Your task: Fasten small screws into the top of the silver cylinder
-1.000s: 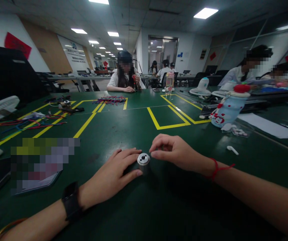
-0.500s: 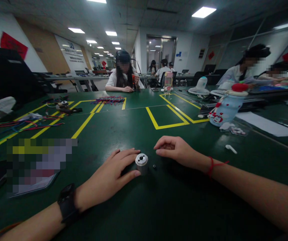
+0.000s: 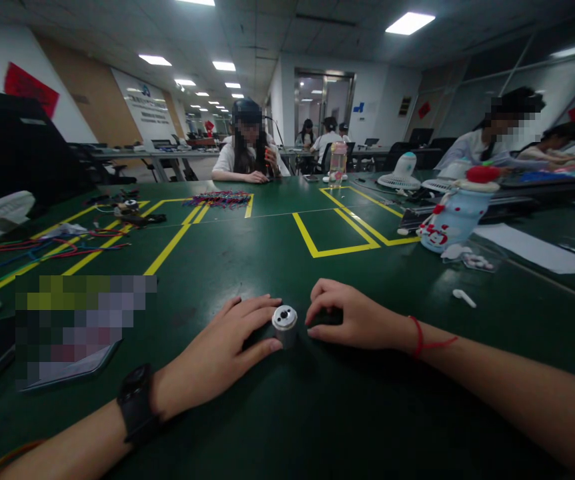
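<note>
Office room, ceiling lights point(image 3: 410, 23) on, glass door point(image 3: 324, 103) at the back. Dark green worktop point(image 3: 237, 257) marked with yellow tape point(image 3: 345, 251). Metal cylinder point(image 3: 284, 321) stands upright on the worktop, between the hands; its pale top face has a dark centre hole and smaller dark spots. Left hand point(image 3: 225, 347) lies palm down, fingers extended, thumb and index finger parted at the cylinder's left side; contact looks light, exact touch unclear. Right hand point(image 3: 350, 317) is just right of the cylinder, apart from it, fingers curled, thumb and index tips close together. Cannot tell if something small sits between those tips. Black watch point(image 3: 137, 403) on left wrist, red string point(image 3: 419, 339) on right wrist.

Right side: earbud point(image 3: 464, 298), small clear bag point(image 3: 475, 261), blue bottle point(image 3: 455, 217) with red top, white paper point(image 3: 532, 248). Far side: clear bottle point(image 3: 338, 163), white fan point(image 3: 399, 179), wire pile point(image 3: 222, 199). Left side: loose coloured wires point(image 3: 90, 249), flat pixelated item point(image 3: 80, 340).

Person point(image 3: 247, 153) in dark headgear sits opposite, one hand raised with something orange-red, too small to tell. Another person point(image 3: 490, 143) leans in at far right; more people sit further back.
</note>
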Motion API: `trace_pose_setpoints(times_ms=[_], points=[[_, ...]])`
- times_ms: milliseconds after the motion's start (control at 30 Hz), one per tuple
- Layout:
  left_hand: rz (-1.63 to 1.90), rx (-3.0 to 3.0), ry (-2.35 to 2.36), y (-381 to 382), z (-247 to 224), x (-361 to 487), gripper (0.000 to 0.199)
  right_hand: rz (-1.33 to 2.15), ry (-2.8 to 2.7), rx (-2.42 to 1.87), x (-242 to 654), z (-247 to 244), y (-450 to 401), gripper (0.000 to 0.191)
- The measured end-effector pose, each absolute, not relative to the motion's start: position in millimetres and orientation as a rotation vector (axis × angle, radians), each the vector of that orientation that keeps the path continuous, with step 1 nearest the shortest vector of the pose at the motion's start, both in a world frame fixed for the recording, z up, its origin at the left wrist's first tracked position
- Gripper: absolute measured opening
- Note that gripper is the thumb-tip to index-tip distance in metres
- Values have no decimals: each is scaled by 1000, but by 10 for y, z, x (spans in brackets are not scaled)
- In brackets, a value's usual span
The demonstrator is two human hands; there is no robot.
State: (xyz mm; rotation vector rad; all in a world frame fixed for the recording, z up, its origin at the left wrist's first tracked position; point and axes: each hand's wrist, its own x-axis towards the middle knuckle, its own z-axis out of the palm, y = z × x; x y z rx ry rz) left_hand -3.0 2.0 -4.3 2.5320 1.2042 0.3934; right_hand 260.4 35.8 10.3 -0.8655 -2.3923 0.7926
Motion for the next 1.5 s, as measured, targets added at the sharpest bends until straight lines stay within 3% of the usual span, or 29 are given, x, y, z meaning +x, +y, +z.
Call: trace_pose_setpoints(times_ms=[500,867,1133,1300,1500], points=[[429,2572,1205,11,-51,-4,38,657,-2185,-808,2234,337,180,10],[410,2549,1202,28,-44,-14,41,1083,-1556,-1145,2595,-25,588,35],[414,2548,1204,26,-40,-25,42,1054,-1678,-1149,2573,-29,566,34],[414,2563,1205,-1,-17,-19,55,950,-1890,-1146,2506,63,469,28],[444,2567,1220,-3,-11,26,40,731,-2177,-836,2263,283,251,18]])
